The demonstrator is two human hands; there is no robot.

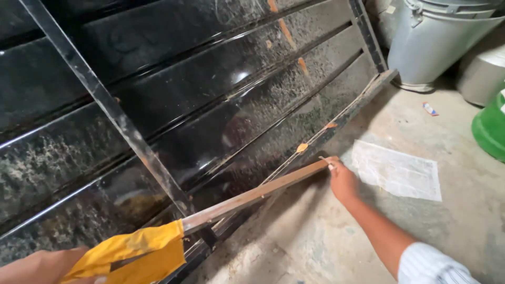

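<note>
A long flat wooden strip (pixel 252 195) runs along the lower edge of a black ribbed metal gate (pixel 210 105). My right hand (pixel 342 181) grips the strip's far end, with a small pale object pinched at the fingertips. My left hand (pixel 37 267) at the bottom left holds the near end, which is wrapped in a yellow cloth (pixel 137 252). The strip lies close against the gate's bottom frame bar (pixel 347 110). Orange-brown rust spots dot the gate's panels and frame.
A crumpled sheet of paper (pixel 397 171) lies on the concrete floor (pixel 463 221) beside my right hand. Two grey metal drums (pixel 436 42) stand at the back right, and a green container (pixel 492 129) sits at the right edge. A small wrapper (pixel 430 109) lies near the drums.
</note>
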